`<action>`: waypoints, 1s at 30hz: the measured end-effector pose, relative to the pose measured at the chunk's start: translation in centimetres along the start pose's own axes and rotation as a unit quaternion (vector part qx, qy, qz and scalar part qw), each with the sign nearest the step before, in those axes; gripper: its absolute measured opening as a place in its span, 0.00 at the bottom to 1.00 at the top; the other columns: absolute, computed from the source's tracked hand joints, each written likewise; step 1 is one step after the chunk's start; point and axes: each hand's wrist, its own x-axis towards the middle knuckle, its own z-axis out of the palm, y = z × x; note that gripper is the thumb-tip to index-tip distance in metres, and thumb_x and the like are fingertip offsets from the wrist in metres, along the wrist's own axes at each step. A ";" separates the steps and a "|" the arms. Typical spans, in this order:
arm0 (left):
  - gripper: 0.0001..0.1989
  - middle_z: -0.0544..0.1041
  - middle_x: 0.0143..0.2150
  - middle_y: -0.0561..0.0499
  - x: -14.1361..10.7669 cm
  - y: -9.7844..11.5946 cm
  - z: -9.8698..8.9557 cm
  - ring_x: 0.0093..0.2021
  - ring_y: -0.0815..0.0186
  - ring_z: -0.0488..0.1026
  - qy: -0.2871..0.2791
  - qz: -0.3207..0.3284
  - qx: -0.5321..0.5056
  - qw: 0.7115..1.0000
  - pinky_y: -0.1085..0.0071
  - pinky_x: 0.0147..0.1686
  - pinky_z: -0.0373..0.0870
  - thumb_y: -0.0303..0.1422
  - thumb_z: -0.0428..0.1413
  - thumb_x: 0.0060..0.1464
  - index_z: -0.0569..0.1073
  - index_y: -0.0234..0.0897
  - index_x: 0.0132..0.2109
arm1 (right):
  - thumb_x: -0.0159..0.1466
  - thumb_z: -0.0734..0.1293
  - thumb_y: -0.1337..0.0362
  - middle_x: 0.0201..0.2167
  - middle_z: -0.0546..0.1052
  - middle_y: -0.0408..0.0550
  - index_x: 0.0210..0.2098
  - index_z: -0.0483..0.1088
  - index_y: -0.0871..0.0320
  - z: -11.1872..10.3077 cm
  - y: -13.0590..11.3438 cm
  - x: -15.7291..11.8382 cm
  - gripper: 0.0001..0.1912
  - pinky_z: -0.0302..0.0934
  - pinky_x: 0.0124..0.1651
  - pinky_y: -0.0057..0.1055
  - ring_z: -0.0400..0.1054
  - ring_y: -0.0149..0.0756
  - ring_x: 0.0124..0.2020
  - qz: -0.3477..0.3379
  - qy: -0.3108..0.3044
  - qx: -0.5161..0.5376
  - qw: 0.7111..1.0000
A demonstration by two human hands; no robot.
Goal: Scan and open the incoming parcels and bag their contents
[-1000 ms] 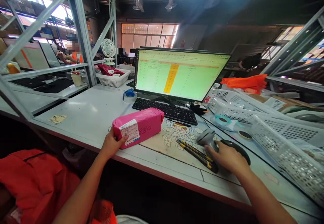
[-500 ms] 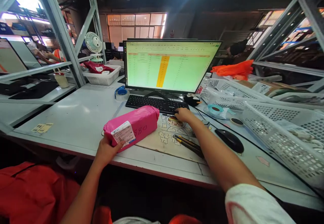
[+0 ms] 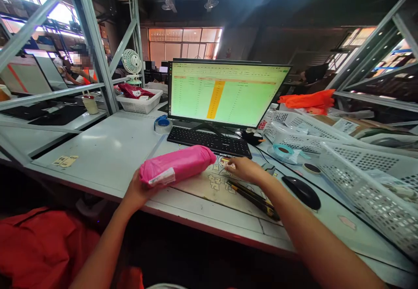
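My left hand (image 3: pixel 136 192) grips the near left end of a pink parcel (image 3: pixel 184 162), its fingers partly hidden beneath it. The parcel is tilted, so only part of its white shipping label (image 3: pixel 165 176) faces me. My right hand (image 3: pixel 245 168) is over the desk mat (image 3: pixel 196 185), just right of the parcel's far end, its fingers loosely bent and holding nothing visible. Beyond both hands lies a black keyboard (image 3: pixel 209 142), in front of a monitor (image 3: pixel 225 95) showing a spreadsheet. Below my right hand is a black-and-yellow utility knife (image 3: pixel 253 196).
A black mouse (image 3: pixel 301 192) sits right of my forearm. White baskets (image 3: pixel 362 193) line the right side. Tape rolls (image 3: pixel 162 125) lie by the monitor's left. Another basket (image 3: pixel 140 102) and a fan (image 3: pixel 132 62) stand at back left, where a person sits beyond the frame.
My right hand has come off the keyboard, back toward me over the mat. My left hand has tipped the parcel, turning its label and handwritten number away from view.
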 end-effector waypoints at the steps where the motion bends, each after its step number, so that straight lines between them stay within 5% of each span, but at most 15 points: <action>1: 0.30 0.75 0.63 0.37 0.3 -0.3 -0.6 0.62 0.48 0.73 0.000 0.054 0.030 0.998 0.48 0.63 0.71 0.40 0.64 0.55 0.72 0.37 0.63 | 0.71 0.63 0.49 0.52 0.80 0.60 0.59 0.76 0.59 0.8 0.3 -2.1 0.26 0.68 0.53 0.42 0.75 0.54 0.53 -0.018 -0.004 0.001 1.000; 4: 0.35 0.61 0.75 0.41 1.4 -1.1 -2.7 0.71 0.49 0.62 -0.047 0.140 0.146 0.978 0.46 0.70 0.63 0.27 0.57 0.58 0.65 0.45 0.72 | 0.69 0.63 0.51 0.58 0.76 0.60 0.65 0.71 0.59 4.3 2.3 -7.6 0.30 0.69 0.57 0.46 0.74 0.54 0.55 -0.061 0.027 0.021 0.998; 7: 0.35 0.62 0.74 0.40 2.4 -1.6 -4.4 0.70 0.48 0.65 -0.073 0.089 0.222 0.968 0.44 0.68 0.65 0.23 0.51 0.61 0.63 0.44 0.74 | 0.69 0.58 0.54 0.59 0.75 0.62 0.65 0.71 0.61 7.3 4.6 -10.2 0.30 0.68 0.60 0.50 0.73 0.54 0.56 -0.068 0.100 0.053 0.991; 11: 0.25 0.73 0.66 0.39 2.1 -0.5 -4.6 0.65 0.52 0.72 -0.029 0.034 0.106 0.993 0.50 0.67 0.69 0.36 0.49 0.69 0.68 0.36 0.69 | 0.72 0.54 0.52 0.46 0.80 0.62 0.63 0.71 0.64 6.1 3.5 -9.7 0.31 0.72 0.52 0.50 0.77 0.53 0.46 -0.078 0.176 0.153 0.969; 14: 0.36 0.68 0.71 0.38 0.7 0.9 -2.7 0.70 0.50 0.66 -0.049 0.048 0.040 0.997 0.50 0.71 0.63 0.51 0.57 0.65 0.65 0.36 0.71 | 0.75 0.52 0.50 0.33 0.80 0.52 0.70 0.64 0.62 1.4 -2.3 -8.0 0.33 0.73 0.38 0.39 0.76 0.43 0.31 -0.130 0.108 0.246 0.954; 18: 0.51 0.56 0.77 0.35 -0.7 1.3 0.0 0.77 0.49 0.54 -0.031 0.029 0.057 0.997 0.50 0.75 0.53 0.57 0.64 0.56 0.57 0.33 0.76 | 0.71 0.64 0.57 0.51 0.77 0.59 0.67 0.69 0.61 -4.9 -13.2 -4.3 0.27 0.69 0.52 0.39 0.75 0.48 0.50 -0.244 0.131 0.102 0.955; 21: 0.51 0.57 0.76 0.36 -1.0 1.1 0.4 0.76 0.51 0.56 -0.023 0.009 0.064 0.998 0.53 0.75 0.56 0.54 0.64 0.58 0.55 0.34 0.76 | 0.70 0.65 0.61 0.56 0.73 0.60 0.64 0.71 0.56 -7.0 -20.2 -1.7 0.24 0.67 0.51 0.40 0.74 0.52 0.52 -0.271 0.113 -0.049 0.955; 24: 0.45 0.59 0.76 0.39 -1.1 1.4 0.2 0.75 0.52 0.58 -0.029 0.002 0.081 0.996 0.54 0.74 0.57 0.51 0.63 0.60 0.57 0.38 0.76 | 0.71 0.61 0.67 0.53 0.74 0.61 0.58 0.75 0.60 -7.5 -23.4 -1.4 0.19 0.65 0.45 0.36 0.75 0.51 0.49 -0.306 0.078 -0.130 0.940; 27: 0.41 0.61 0.75 0.39 -1.3 2.1 0.0 0.75 0.51 0.59 -0.037 -0.006 0.100 0.994 0.54 0.73 0.59 0.50 0.61 0.62 0.59 0.39 0.75 | 0.69 0.61 0.71 0.47 0.76 0.59 0.55 0.77 0.59 -7.7 -21.7 -3.9 0.19 0.61 0.39 0.33 0.76 0.46 0.44 -0.324 0.053 -0.158 0.931; 30: 0.44 0.59 0.75 0.37 -1.1 2.5 -0.8 0.75 0.50 0.59 -0.057 -0.012 0.131 0.990 0.53 0.73 0.60 0.51 0.63 0.61 0.59 0.35 0.75 | 0.66 0.63 0.74 0.43 0.77 0.53 0.56 0.78 0.50 -7.7 -15.7 -7.8 0.24 0.58 0.34 0.31 0.75 0.41 0.38 -0.300 0.011 -0.176 0.937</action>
